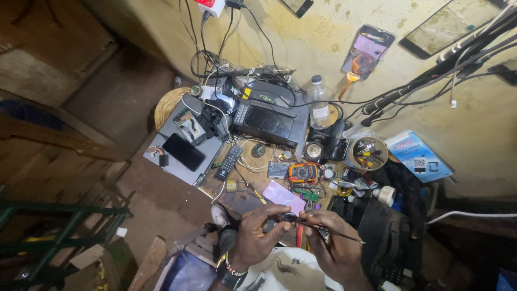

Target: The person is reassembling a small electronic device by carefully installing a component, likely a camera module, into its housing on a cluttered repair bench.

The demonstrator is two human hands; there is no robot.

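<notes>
A: In the head view, what may go wrong here?

B: I judge the small dark round part (pixel 289 217) could slip. The left hand (pixel 257 237) holds it only by the fingertips, above the person's lap and the edge of the cluttered wooden table (pixel 237 198). If the thin dark metal rod (pixel 328 230) in the right hand (pixel 335 249) pushes sideways, the part may fall among the wires, or to the floor, where the light is weak.

A: Where does the part lie relative to the fingers?

B: It sits between the left thumb and forefinger, which are pinching it. The right fingers are pressed together around the rod, and the rod's tip meets the part. Just beyond lies a pale pink flat rectangular piece (pixel 284 197), and further the orange and black multimeter (pixel 304 172).
</notes>
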